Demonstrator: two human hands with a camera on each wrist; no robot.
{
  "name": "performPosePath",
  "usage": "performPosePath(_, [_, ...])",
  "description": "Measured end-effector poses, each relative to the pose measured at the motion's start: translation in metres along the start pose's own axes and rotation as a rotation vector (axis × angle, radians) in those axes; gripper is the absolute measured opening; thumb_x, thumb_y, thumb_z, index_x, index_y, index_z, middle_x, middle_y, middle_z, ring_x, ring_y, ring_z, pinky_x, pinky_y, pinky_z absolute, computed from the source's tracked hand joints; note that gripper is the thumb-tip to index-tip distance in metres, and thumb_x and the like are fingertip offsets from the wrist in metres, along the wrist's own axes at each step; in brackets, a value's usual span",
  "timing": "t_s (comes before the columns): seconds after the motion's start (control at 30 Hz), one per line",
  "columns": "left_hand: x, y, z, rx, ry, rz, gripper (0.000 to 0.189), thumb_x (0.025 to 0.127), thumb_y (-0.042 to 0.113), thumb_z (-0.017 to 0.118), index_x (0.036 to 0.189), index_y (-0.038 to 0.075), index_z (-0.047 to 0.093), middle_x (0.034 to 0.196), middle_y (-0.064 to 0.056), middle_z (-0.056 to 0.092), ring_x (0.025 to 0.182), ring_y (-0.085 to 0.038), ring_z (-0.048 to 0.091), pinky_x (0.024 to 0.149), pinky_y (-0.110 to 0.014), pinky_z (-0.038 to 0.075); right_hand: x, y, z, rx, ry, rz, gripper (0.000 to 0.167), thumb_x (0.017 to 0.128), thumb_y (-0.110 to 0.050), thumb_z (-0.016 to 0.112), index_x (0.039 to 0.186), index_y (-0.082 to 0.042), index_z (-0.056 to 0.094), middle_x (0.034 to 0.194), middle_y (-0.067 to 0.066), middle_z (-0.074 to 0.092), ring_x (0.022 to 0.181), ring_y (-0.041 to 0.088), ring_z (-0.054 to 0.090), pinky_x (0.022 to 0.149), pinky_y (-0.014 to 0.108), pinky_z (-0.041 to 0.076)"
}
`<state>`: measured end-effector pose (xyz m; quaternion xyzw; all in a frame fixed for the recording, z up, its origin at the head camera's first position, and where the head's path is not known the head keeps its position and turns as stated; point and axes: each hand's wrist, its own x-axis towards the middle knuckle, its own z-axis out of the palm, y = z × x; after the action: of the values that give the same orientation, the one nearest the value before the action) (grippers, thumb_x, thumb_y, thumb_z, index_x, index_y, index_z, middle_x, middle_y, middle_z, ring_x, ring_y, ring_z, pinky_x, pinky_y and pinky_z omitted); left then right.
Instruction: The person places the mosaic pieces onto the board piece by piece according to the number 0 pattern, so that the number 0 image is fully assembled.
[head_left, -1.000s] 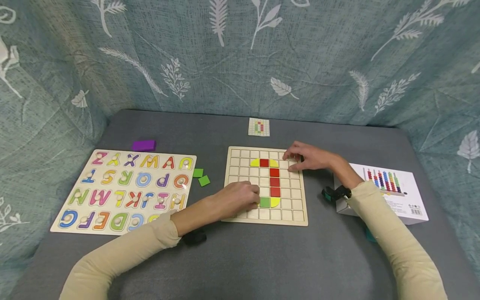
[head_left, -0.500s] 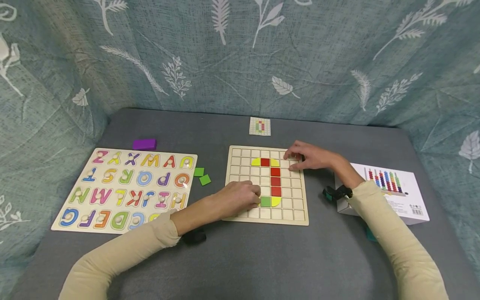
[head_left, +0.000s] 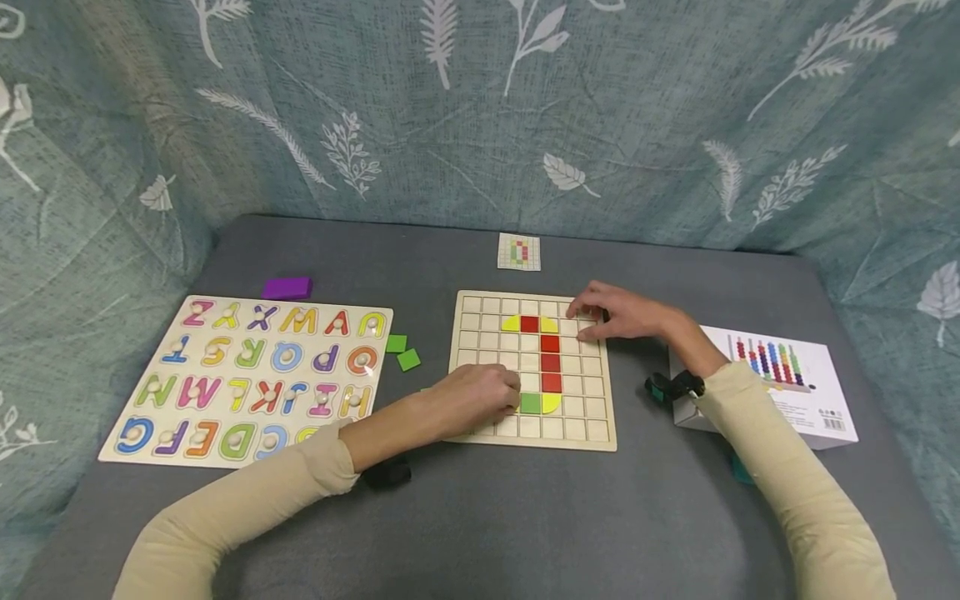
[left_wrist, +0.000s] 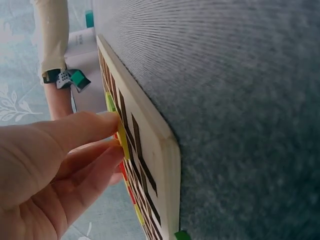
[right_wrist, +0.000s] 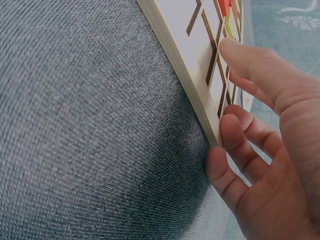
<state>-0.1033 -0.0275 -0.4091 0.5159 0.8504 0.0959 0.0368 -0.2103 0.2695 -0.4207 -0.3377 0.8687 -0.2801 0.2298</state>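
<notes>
A wooden grid board (head_left: 575,430) lies on the grey table, with red, green and yellow tiles in a partial ring. My left hand (head_left: 480,392) is over the board's lower left part. In the left wrist view its thumb and fingers pinch a yellow tile (left_wrist: 123,142) low at the grid, beside a green tile (head_left: 530,403). Further up the board are a column of red tiles (head_left: 551,363) and a rounded yellow tile (head_left: 550,323). My right hand (head_left: 626,312) rests at the board's upper right edge, fingers loosely bent and spread, fingertips touching the grid and rim.
Left of the board lie loose green tiles (head_left: 408,359) and an alphabet peg puzzle (head_left: 273,375). Behind that puzzle is a purple block (head_left: 287,288). A small pattern card (head_left: 519,252) lies at the back. A white box (head_left: 813,375) stands at the right under my right forearm.
</notes>
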Motion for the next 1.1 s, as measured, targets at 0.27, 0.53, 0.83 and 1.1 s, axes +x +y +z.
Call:
performPosePath(0.27, [-0.027, -0.009, -0.006, 0.022, 0.091, -0.003, 0.013, 0.091, 0.018, 0.064, 0.1, 0.018, 0.074, 0.107, -0.001, 0.069, 0.095, -0.015, 0.062, 0.072, -0.027, 0.055, 0.003, -0.001, 0.001, 0.013, -0.021, 0.01, 0.033, 0.092, -0.021, 0.066, 0.122, -0.009, 0.06, 0.107, 0.011, 0.049, 0.089, 0.018, 0.047, 0.082, 0.039, 0.042])
performPosePath(0.53, [-0.079, -0.063, -0.031, -0.053, 0.131, -0.304, 0.029, 0.087, 0.018, 0.072, 0.115, 0.01, 0.069, 0.115, -0.007, 0.065, 0.099, -0.022, 0.064, 0.076, -0.037, 0.054, 0.002, 0.0, -0.003, 0.023, -0.021, 0.015, 0.033, 0.092, -0.02, 0.066, 0.122, -0.009, 0.06, 0.107, 0.011, 0.048, 0.089, 0.017, 0.046, 0.082, 0.038, 0.042])
performPosePath(0.83, [-0.098, -0.086, -0.033, -0.164, 0.127, -0.41, 0.039, 0.088, 0.014, 0.071, 0.125, 0.008, 0.063, 0.125, -0.014, 0.06, 0.084, -0.018, 0.063, 0.072, -0.035, 0.052, 0.0, -0.002, -0.004, 0.02, -0.025, 0.026, 0.033, 0.092, -0.021, 0.066, 0.123, -0.01, 0.06, 0.107, 0.009, 0.049, 0.089, 0.017, 0.046, 0.083, 0.037, 0.043])
performPosePath(1.1, [-0.095, -0.085, -0.034, -0.159, 0.14, -0.413, 0.038, 0.088, 0.015, 0.07, 0.125, 0.009, 0.064, 0.123, -0.012, 0.061, 0.09, -0.02, 0.063, 0.075, -0.037, 0.052, 0.0, -0.002, -0.004, 0.024, -0.023, 0.024, 0.032, 0.092, -0.02, 0.065, 0.122, -0.008, 0.06, 0.107, 0.011, 0.049, 0.09, 0.018, 0.046, 0.083, 0.039, 0.042])
